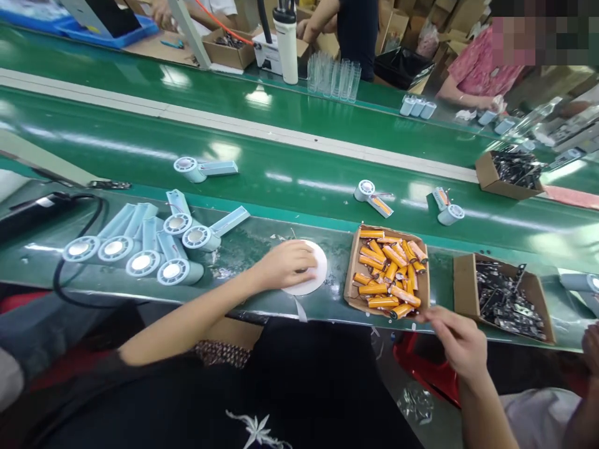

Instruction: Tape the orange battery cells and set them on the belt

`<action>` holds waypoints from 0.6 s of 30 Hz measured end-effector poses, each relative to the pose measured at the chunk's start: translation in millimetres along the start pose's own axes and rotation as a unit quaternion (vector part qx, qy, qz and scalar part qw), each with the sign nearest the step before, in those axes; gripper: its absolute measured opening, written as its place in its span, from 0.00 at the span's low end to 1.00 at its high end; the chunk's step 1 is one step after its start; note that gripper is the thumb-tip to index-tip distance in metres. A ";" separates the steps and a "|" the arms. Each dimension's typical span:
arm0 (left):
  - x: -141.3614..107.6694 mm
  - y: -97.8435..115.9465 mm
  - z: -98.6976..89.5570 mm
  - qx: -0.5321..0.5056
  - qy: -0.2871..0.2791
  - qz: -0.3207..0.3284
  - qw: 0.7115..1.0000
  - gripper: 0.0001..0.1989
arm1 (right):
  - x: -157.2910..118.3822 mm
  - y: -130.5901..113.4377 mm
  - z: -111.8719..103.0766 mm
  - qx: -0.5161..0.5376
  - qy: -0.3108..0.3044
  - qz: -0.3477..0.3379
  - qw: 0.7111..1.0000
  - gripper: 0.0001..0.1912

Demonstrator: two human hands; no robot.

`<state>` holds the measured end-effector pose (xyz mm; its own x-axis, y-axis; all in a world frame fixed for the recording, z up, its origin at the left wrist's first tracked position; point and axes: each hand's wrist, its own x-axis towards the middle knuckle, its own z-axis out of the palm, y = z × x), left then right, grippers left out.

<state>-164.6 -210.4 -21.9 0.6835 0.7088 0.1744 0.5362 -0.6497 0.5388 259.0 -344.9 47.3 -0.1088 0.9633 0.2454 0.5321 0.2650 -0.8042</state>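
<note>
The left hand (290,265) lies curled over a white disc (319,267), grip unclear; the right hand (461,343), fingertips together, is at the corner of a carton (349,284) of orange cylinders (389,252) on the green surface (253,249). Beyond: a shiny green belt (290,165), people, cardboard boxes (463,28).

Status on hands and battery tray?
Left hand on white disc. Right hand at near right corner of cardboard tray. Orange cells piled inside. Nothing visible between right hand and tray.

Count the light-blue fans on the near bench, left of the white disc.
6: four fans in the front row, two more fans behind its right end. Overlapping handles might hide another.
</note>
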 end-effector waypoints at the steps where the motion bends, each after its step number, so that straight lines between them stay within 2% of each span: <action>1: -30.9 -4.5 -1.8 0.009 -0.009 -0.015 1.000 0.13 | -14.4 -1.9 7.3 0.023 0.014 0.003 1.000 0.09; 2: -54.1 -8.4 -4.3 0.017 -0.017 -0.036 0.999 0.18 | -23.9 -4.2 14.9 0.041 0.025 0.004 0.999 0.09; 4: -77.5 -12.8 -10.2 0.027 -0.035 -0.070 0.997 0.27 | -28.8 -9.5 29.7 0.067 0.032 -0.005 0.997 0.11; 7: -68.9 -9.2 -18.0 0.021 -0.035 -0.081 0.996 0.24 | -10.0 -22.1 51.0 0.085 -0.018 -0.030 0.996 0.10; 9: -51.2 2.0 -19.7 0.026 0.037 -0.078 0.996 0.24 | 9.0 -36.3 65.1 0.082 -0.088 -0.022 0.993 0.09; 11: -35.7 20.1 -14.9 0.038 0.156 -0.053 0.986 0.27 | 24.6 -54.1 79.0 0.089 -0.153 0.000 0.984 0.20; 13: -27.6 40.2 -3.5 0.038 0.255 0.005 0.966 0.28 | 32.7 -70.3 92.9 0.104 -0.208 0.026 0.972 0.27; 14: -26.8 48.3 3.5 0.032 0.285 0.036 0.957 0.28 | 33.3 -76.2 100.0 0.106 -0.238 0.030 0.965 0.24; 16: -30.2 55.5 17.1 0.007 0.307 0.069 0.949 0.28 | 28.1 -81.1 114.0 0.094 -0.303 0.004 0.948 0.15; 18: -37.5 48.8 27.9 -0.033 0.315 0.044 0.948 0.27 | 16.8 -77.3 125.7 0.047 -0.362 -0.061 0.929 0.20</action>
<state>-150.2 -276.4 -25.1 0.2816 0.6898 0.6670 0.4443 -0.7099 0.5465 110.4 -343.7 45.5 -0.7181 0.6932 -0.0622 0.4059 0.3445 -0.8465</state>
